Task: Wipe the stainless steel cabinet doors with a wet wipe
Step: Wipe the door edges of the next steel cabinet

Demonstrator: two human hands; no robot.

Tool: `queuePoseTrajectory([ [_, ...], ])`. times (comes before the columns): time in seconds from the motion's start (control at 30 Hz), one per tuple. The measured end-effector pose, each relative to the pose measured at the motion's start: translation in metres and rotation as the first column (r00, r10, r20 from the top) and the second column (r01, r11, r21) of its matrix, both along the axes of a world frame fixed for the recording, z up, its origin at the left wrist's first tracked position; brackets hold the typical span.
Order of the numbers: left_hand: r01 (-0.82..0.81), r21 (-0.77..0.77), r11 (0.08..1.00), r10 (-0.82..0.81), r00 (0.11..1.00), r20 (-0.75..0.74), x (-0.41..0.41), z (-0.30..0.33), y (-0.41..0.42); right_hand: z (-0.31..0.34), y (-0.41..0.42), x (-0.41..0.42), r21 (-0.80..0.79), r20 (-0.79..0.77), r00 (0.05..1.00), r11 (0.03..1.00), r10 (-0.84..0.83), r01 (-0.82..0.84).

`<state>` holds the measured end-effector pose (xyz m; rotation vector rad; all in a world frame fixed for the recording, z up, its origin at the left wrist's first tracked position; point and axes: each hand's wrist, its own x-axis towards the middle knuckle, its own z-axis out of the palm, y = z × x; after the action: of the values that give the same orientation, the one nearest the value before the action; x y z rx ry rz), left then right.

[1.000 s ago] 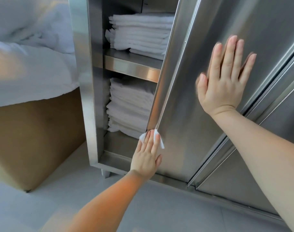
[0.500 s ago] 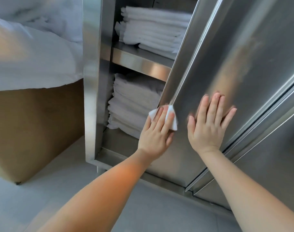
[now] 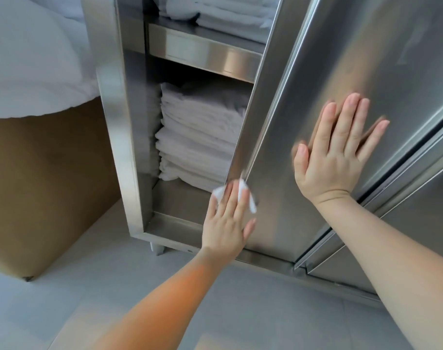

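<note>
Wipe and left hand have slid back down the door edge, straight fingers pressing it flat. I see my right hand has climbed, fingers spread on the panel; edge strokes continue.

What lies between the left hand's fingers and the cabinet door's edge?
In the head view, the white wet wipe lies between the left hand and the door, pressed there under straight fingers.
</note>
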<state>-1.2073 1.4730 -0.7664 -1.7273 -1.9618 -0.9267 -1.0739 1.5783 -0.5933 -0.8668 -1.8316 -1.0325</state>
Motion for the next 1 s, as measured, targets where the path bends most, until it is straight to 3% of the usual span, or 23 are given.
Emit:
queuePoseTrajectory([
  [0.17, 0.050, 0.300, 0.953, -0.077, 0.994, 0.078, -0.002, 0.132, 0.032, 0.002, -0.005, -0.001, -0.033, 0.005, 1.000, 0.999, 0.006, -0.006],
  [0.27, 0.075, 0.322, 0.944, -0.085, 0.996, 0.015, -0.005, 0.118, 0.034, 0.002, -0.004, -0.001, -0.029, 0.000, 1.000, 1.000, -0.007, 0.007],
  [0.33, 0.104, 0.240, 0.965, -0.101, 0.995, -0.026, -0.007, 0.070, 0.026, 0.001, -0.003, -0.002, -0.008, -0.005, 1.000, 1.000, -0.017, 0.016],
  [0.5, 0.060, -0.155, 0.986, -0.083, 0.986, -0.146, -0.019, -0.089, -0.012, 0.000, -0.001, -0.003, 0.035, -0.016, 0.999, 0.998, -0.045, 0.045],
  [0.57, 0.027, -0.271, 0.962, -0.081, 0.978, -0.191, -0.020, -0.119, -0.024, 0.002, -0.002, -0.004, 0.035, -0.019, 0.999, 0.998, -0.050, 0.051],
  [0.63, 0.013, -0.291, 0.957, -0.076, 0.975, -0.206, -0.021, -0.121, -0.028, 0.002, -0.003, -0.004, 0.037, -0.022, 0.998, 0.998, -0.056, 0.057],
  [0.7, 0.036, -0.221, 0.975, -0.080, 0.977, -0.196, -0.024, -0.095, -0.025, 0.001, -0.002, -0.003, 0.035, -0.024, 0.999, 0.998, -0.048, 0.049],
  [0.9, 0.137, 0.215, 0.967, -0.119, 0.988, -0.094, -0.017, 0.079, 0.028, 0.001, -0.003, -0.003, 0.012, -0.017, 0.999, 0.999, -0.035, 0.035],
  [1.0, 0.121, 0.236, 0.964, -0.098, 0.989, -0.106, -0.017, 0.068, 0.029, 0.002, -0.003, -0.002, 0.001, -0.017, 0.999, 0.999, -0.038, 0.038],
])
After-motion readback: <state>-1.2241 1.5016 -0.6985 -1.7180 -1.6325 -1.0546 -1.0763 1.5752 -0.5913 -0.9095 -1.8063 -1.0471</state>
